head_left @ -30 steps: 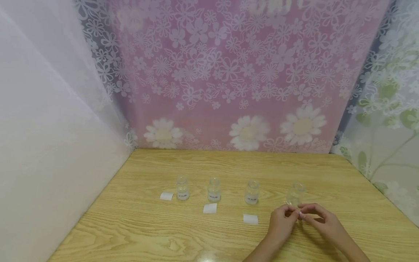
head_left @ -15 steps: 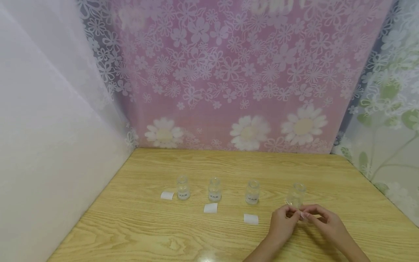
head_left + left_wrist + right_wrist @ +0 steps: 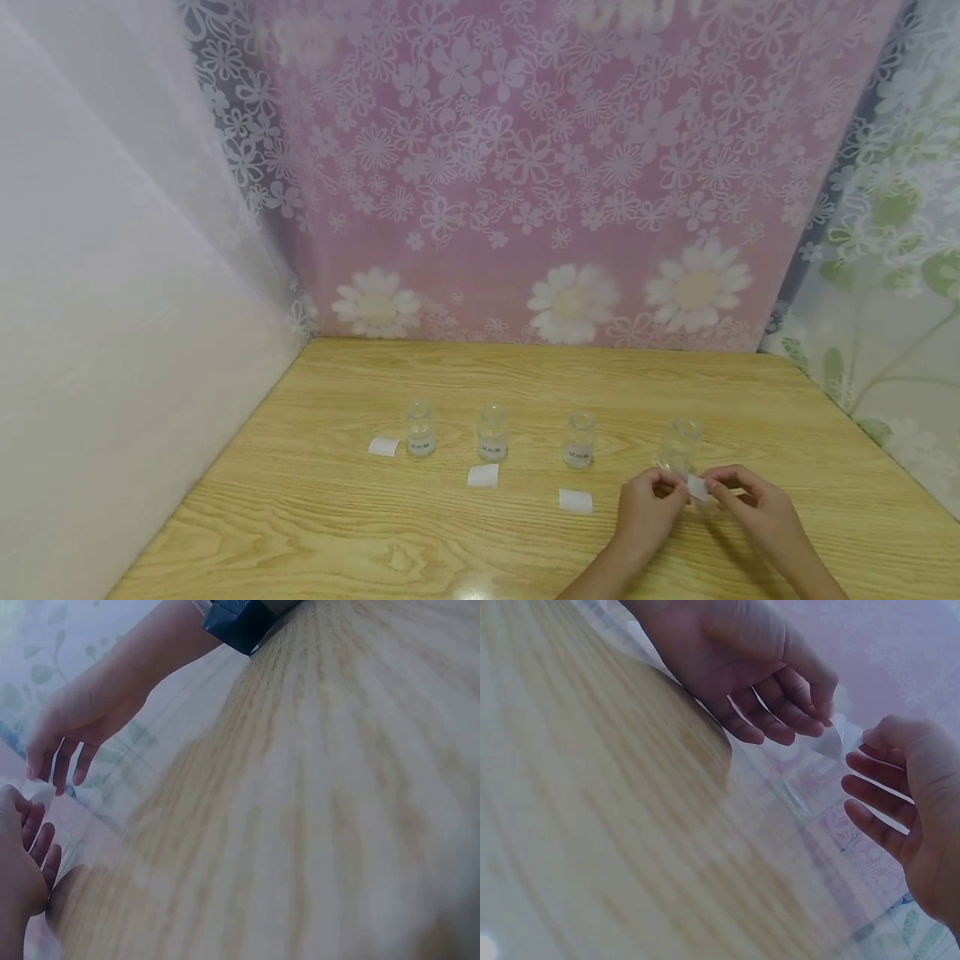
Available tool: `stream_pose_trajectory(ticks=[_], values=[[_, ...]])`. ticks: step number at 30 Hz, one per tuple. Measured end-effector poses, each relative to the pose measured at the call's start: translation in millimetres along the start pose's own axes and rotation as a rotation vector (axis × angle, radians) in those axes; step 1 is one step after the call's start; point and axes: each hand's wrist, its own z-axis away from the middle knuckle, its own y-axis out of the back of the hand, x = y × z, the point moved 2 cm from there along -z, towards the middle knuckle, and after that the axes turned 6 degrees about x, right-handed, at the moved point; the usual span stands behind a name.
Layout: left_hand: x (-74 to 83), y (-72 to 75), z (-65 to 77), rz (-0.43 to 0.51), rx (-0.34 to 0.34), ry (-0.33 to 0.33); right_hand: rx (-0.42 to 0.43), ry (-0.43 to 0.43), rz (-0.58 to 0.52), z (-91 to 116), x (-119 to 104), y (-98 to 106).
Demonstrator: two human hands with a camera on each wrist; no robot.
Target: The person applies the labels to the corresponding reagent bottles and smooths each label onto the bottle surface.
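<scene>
Between my two hands is a small white paper label (image 3: 697,488), above the table at the right. My left hand (image 3: 649,507) pinches one edge of it with thumb and forefinger. At the opposite edge, my right hand (image 3: 763,510) pinches with thumb and forefinger, its other fingers loosely bent. The right wrist view shows the white paper (image 3: 835,742) creased or folded, with a fainter part beside it. Just behind the hands stands a clear glass bottle (image 3: 678,446), its lower part partly hidden; no label shows on it.
Three more clear bottles stand in a row to the left, each with a printed white label: the left (image 3: 420,432), middle (image 3: 492,435) and right (image 3: 578,442). White paper slips lie near them: one (image 3: 383,447), another (image 3: 483,476), a third (image 3: 575,501). The wooden table (image 3: 300,533) meets a flowered curtain.
My right hand has shifted slightly right, away from the left hand. More of the white paper now shows between the fingertips. The left hand, bottles and slips stay in place.
</scene>
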Motion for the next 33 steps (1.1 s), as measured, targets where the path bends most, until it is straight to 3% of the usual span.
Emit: stream_pose_trajectory(ticks=[7, 14, 25, 33], values=[[-1.3, 0.6, -0.5, -0.008, 0.074, -0.023, 0.041, 0.018, -0.012, -1.1, 2.0, 0.7], [-0.6, 2.7, -1.7, 0.043, 0.113, -0.022, 0.072, 0.031, -0.028, -2.0, 5.1, 0.4], [-3.4, 5.8, -3.5, 0.036, 0.131, 0.008, 0.109, 0.0, -0.009, -2.9, 7.5, 1.9], [1.7, 10.2, -3.5, -0.012, 0.241, -0.047, 0.142, -0.003, -0.014, -3.0, 6.6, 4.4]])
